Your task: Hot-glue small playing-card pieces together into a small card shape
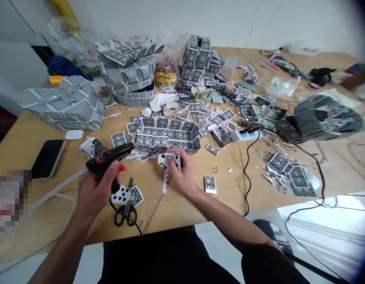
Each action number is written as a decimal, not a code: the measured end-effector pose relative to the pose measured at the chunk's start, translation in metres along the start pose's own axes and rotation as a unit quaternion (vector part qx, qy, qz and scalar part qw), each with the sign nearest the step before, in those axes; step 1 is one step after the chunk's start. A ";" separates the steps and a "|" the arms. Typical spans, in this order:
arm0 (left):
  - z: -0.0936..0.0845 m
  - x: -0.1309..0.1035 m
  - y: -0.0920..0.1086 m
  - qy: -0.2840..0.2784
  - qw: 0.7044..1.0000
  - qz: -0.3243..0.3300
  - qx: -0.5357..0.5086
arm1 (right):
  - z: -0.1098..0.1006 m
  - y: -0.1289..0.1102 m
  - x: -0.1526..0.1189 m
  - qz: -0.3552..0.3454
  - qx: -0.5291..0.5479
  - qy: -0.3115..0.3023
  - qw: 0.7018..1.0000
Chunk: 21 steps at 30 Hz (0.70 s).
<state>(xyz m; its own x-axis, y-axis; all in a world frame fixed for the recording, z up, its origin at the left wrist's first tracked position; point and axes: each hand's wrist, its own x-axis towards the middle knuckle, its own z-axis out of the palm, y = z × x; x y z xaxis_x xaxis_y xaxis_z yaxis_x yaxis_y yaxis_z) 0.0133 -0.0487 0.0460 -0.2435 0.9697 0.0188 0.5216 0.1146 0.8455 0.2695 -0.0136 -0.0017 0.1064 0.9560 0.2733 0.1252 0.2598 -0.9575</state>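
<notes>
My left hand [101,183] is closed round the handle of a black and red hot glue gun [108,157], its nozzle pointing right. In my right hand [181,169] a playing card [173,158] with black clubs is pinched, face up. A narrow red-marked card strip [165,180] lies just below that hand, near a clear ruler [153,211]. Behind both hands stands an open box made of playing cards [167,134]. Scissors [127,209] with black handles rest on cards [121,194] below the glue gun.
Card-covered baskets [126,77] and a card structure [197,59] stand at the back. Another card-covered form [326,118] sits at right beside a power strip [246,135]; a black cable [248,181] runs off the front edge. A phone [48,159] lies at left. Loose cards [226,114] cover the middle back.
</notes>
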 end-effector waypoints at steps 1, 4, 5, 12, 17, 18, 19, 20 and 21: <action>-0.005 -0.002 -0.005 0.005 0.998 -0.040 -0.041 | 0.000 -0.001 0.000 0.034 0.023 -0.009 0.999; -0.019 -0.008 -0.023 0.036 0.981 -0.148 -0.117 | 0.002 -0.007 0.001 0.092 0.088 -0.029 0.991; -0.023 -0.011 -0.030 0.044 0.975 -0.172 -0.134 | 0.002 -0.008 0.002 0.097 0.100 -0.032 0.990; -0.052 -0.025 -0.044 -0.022 0.967 -0.237 -0.090 | 0.005 -0.012 -0.003 0.117 0.120 -0.062 0.984; -0.070 -0.025 -0.046 -0.059 0.970 -0.229 0.055 | 0.005 -0.011 -0.004 0.102 0.103 -0.061 0.988; -0.072 -0.025 -0.049 -0.070 0.967 -0.220 0.104 | 0.005 -0.010 -0.005 0.104 0.100 -0.062 0.988; -0.072 -0.023 -0.051 -0.079 0.963 -0.212 0.149 | 0.005 -0.009 -0.005 0.106 0.099 -0.064 0.987; -0.072 -0.022 -0.053 -0.085 0.957 -0.207 0.183 | 0.005 -0.007 -0.005 0.108 0.099 -0.064 0.987; -0.072 -0.021 -0.055 -0.086 0.953 -0.205 0.206 | 0.005 -0.006 -0.006 0.110 0.096 -0.065 0.987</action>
<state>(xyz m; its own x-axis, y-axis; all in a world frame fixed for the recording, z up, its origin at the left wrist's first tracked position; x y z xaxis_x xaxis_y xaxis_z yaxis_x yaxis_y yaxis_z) -0.0692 -0.0907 0.0372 -0.3773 0.8417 -0.3863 0.6964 0.5329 0.4808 0.2633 -0.0200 0.0020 -0.0194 0.9983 0.0542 -0.0778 0.0525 -0.9956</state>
